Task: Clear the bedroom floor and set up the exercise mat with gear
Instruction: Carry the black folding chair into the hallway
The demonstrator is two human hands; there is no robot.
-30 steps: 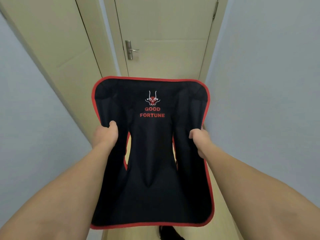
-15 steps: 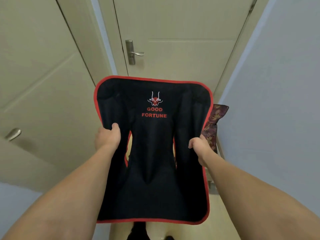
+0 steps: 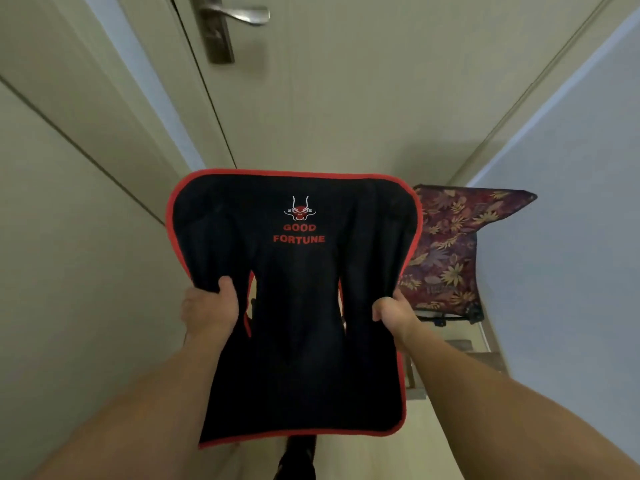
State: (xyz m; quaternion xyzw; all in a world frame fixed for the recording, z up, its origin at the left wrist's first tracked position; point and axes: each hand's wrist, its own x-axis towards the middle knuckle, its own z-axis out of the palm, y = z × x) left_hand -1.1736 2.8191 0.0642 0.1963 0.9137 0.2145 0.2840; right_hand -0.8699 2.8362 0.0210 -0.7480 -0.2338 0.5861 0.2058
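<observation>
The clearing looks only partly done: left hand and right hand each grip a side of the black folding chair, carried near a closed door, no exercise mat in view.

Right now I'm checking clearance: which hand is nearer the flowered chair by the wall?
Right. The right hand grips the black seat beside the flowered chair; the left hand holds the far side.

Dim, soft, wide-angle edge distortion
</observation>
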